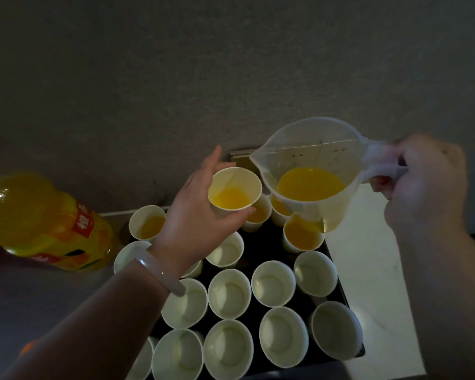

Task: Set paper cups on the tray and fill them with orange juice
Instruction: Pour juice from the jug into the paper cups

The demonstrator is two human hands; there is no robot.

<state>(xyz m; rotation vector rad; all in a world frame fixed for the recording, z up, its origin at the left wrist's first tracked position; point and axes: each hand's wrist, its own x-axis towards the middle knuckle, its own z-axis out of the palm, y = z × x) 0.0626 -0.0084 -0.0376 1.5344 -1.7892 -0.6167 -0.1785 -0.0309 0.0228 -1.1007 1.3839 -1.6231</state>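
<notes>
My left hand (195, 212) grips a paper cup (234, 191) lifted above the tray, with orange juice in its bottom. My right hand (425, 182) holds the handle of a clear plastic jug (310, 174), partly filled with orange juice, its spout close to the held cup's rim. Below them a dark tray (269, 250) carries several white paper cups. Cups along the far row, such as one (303, 233), hold juice; nearer ones, such as one (229, 293), are empty.
A large orange juice bottle (47, 223) stands at the left on the grey counter. One juice-filled cup (147, 222) sits at the tray's far left. A white surface (373, 270) lies right of the tray. A wall rises close behind.
</notes>
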